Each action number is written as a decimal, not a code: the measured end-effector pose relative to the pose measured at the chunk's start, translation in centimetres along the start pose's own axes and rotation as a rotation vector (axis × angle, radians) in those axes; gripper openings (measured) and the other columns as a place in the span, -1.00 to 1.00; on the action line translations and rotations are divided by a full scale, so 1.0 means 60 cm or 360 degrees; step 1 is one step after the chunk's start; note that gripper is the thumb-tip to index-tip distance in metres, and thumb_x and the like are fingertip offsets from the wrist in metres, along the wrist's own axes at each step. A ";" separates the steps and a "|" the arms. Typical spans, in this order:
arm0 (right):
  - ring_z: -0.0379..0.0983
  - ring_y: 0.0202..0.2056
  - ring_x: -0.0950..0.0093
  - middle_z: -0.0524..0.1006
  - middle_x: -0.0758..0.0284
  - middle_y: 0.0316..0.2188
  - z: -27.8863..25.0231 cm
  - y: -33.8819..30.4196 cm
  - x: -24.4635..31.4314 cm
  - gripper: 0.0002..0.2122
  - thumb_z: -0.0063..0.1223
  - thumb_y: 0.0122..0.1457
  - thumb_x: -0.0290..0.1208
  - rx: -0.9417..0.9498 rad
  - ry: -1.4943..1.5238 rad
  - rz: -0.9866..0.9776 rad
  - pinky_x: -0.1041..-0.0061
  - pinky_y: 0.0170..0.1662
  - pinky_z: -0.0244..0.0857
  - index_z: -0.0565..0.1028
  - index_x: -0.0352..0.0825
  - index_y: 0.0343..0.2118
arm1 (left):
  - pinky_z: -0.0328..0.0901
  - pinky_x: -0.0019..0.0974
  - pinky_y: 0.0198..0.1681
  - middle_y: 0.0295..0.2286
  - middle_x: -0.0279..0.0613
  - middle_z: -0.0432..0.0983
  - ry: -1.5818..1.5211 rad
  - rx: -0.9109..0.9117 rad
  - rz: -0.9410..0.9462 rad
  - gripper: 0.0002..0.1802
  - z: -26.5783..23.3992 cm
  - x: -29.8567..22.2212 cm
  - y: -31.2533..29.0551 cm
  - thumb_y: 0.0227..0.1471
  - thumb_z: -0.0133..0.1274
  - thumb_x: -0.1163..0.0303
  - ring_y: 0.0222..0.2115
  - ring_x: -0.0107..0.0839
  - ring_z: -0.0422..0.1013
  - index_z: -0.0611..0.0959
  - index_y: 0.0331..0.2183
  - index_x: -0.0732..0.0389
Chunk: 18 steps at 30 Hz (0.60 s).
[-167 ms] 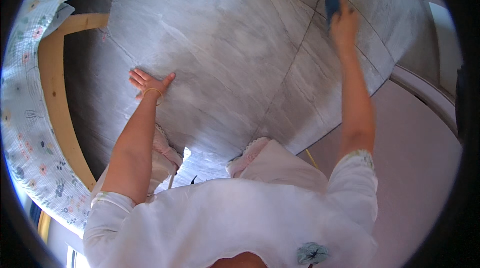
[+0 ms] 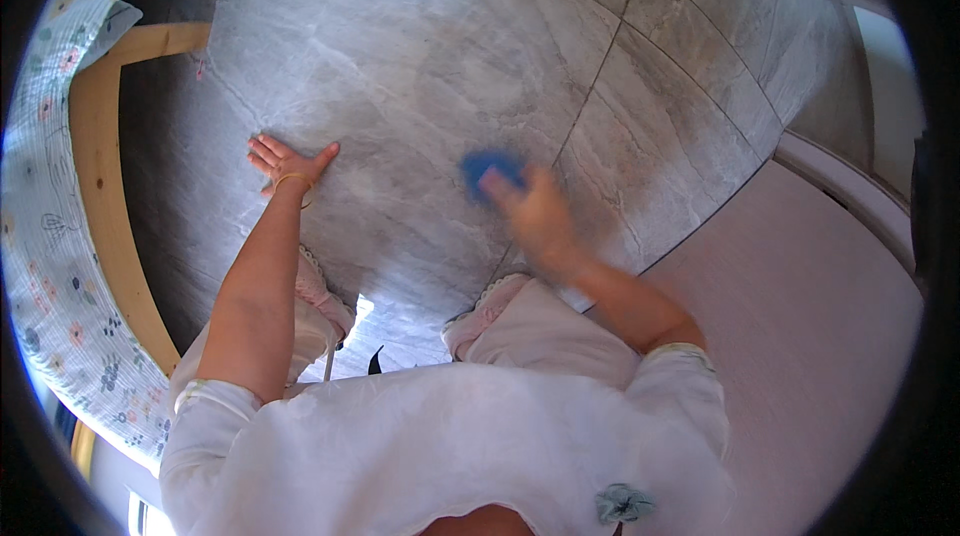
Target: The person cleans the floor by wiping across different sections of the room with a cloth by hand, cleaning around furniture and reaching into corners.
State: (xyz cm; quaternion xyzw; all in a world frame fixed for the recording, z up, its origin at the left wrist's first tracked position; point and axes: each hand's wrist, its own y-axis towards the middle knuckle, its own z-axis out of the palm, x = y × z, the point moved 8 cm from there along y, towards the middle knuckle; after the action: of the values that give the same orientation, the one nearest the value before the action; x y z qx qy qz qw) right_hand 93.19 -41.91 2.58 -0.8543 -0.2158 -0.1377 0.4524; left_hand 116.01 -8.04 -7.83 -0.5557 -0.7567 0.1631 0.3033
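Head view: risk of slipping at the left hand (image 2: 290, 164), braced flat at nine o'clock on the grey stone-look floor tile (image 2: 400, 66) with fingers spread, should the weight shift onto a damp patch. Risk also of losing the blue sponge (image 2: 490, 168), near centre, through a loose grip. Right hand (image 2: 535, 216) blurred, arm reaching toward twelve o'clock from the white sleeve; fingers seemingly closed over the sponge, pressing it to the tile.
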 end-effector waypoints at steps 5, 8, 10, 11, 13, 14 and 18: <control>0.16 0.05 0.26 0.19 0.26 0.13 0.272 -0.116 -0.111 -0.66 -0.18 0.10 -0.34 0.0393 -0.1286 -0.1775 0.00 -0.01 0.06 0.42 0.13 -0.05 | -0.17 0.35 0.12 0.23 -0.25 -0.60 -0.0106 0.0015 -0.0038 0.58 -0.002 -0.021 0.015 -0.60 0.23 -0.38 0.25 -0.24 -0.55 -0.35 0.20 0.16; 0.21 -0.01 0.24 0.25 0.28 0.08 0.146 -0.009 -0.095 -0.59 -0.11 0.00 -0.36 -0.0084 -0.1164 -0.1623 -0.08 -0.03 0.03 0.39 0.15 -0.03 | -0.19 0.37 0.11 0.24 -0.28 -0.57 -0.0229 0.0037 -0.0054 0.55 -0.007 -0.020 -0.011 -0.61 0.28 -0.31 0.25 -0.24 -0.52 -0.29 0.21 0.12; 0.21 -0.02 0.14 0.29 0.20 0.01 0.017 0.104 -0.060 -0.53 0.04 -0.10 -0.36 -0.0655 -0.0998 -0.1400 -0.09 -0.01 0.03 0.38 0.13 -0.03 | -0.19 0.37 0.11 0.24 -0.31 -0.58 -0.0253 -0.0020 -0.0124 0.54 -0.013 0.002 -0.022 -0.60 0.29 -0.29 0.25 -0.25 -0.53 -0.30 0.22 0.10; 0.21 -0.04 0.08 0.30 0.15 -0.01 -0.038 0.148 -0.017 -0.51 0.11 -0.15 -0.34 -0.0762 -0.0906 -0.1352 -0.04 -0.02 0.06 0.39 0.11 -0.04 | -0.19 0.37 0.11 0.23 -0.30 -0.60 -0.0234 -0.0025 -0.0158 0.57 -0.006 0.026 -0.013 -0.61 0.29 -0.30 0.25 -0.23 -0.55 -0.34 0.21 0.09; 0.21 -0.07 0.07 0.27 0.04 -0.02 -0.150 0.272 -0.007 -0.47 0.08 -0.04 -0.25 -0.1136 -0.1312 -0.1009 0.07 -0.06 0.10 0.27 -0.09 0.06 | -0.20 0.38 0.11 0.23 -0.29 -0.61 -0.0221 -0.0011 -0.0135 0.58 -0.004 0.025 -0.012 -0.61 0.29 -0.31 0.25 -0.21 -0.56 -0.36 0.21 0.09; 0.20 -0.08 0.07 0.23 -0.01 0.02 -0.248 0.383 -0.054 -0.45 0.03 0.01 -0.20 -0.0807 -0.0944 -0.0337 0.09 -0.05 0.10 0.20 -0.17 0.10 | -0.20 0.38 0.11 0.23 -0.27 -0.62 -0.0189 0.0012 -0.0083 0.59 0.001 0.012 -0.015 -0.62 0.28 -0.32 0.25 -0.19 -0.58 -0.38 0.20 0.09; 0.47 -0.29 0.20 0.50 0.06 -0.27 -0.559 0.445 -0.125 -0.69 -0.20 0.19 -0.24 -0.1651 -0.1056 0.0052 0.28 -0.29 0.34 0.49 -0.37 -0.24 | -0.20 0.40 0.10 0.23 -0.24 -0.63 -0.0159 0.0168 0.0071 0.60 0.034 -0.089 -0.012 -0.62 0.27 -0.34 0.24 -0.17 -0.60 -0.40 0.20 0.09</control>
State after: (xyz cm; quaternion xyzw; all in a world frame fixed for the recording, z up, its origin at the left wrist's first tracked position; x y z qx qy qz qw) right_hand 98.47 -84.94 -1.15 -0.9636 -0.2368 0.0554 -0.1113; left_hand 115.22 -13.13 -10.42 -0.5467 -0.7487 0.2370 0.2905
